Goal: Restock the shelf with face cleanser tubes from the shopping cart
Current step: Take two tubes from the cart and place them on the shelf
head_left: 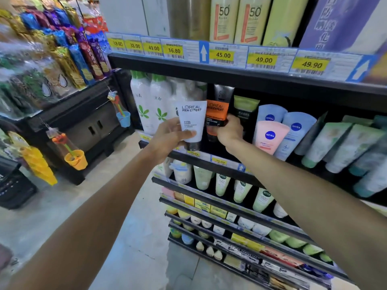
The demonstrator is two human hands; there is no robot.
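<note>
Hands of the person reach up to the black shelf (261,79) in the shop aisle. The left hand (171,136) holds a white face cleanser tube (193,122) with the print "L'OREAL MEN EXPERT"; the thumb lies across the front of the tube and the fingers are curled behind it. This tube stands upright, cap down, just in front of the shelf edge and beside the white bottles with green leaves (149,105). The right hand (229,130) grips an orange and black tube (216,115) of the same brand, with the fingers wrapped around its lower part; this tube stands on the shelf, touching the white one at its side. To the right stand a pink Nivea tube (271,137) and blue Nivea tubes (295,128). Yellow price tags (223,55) run along the shelf above.
</note>
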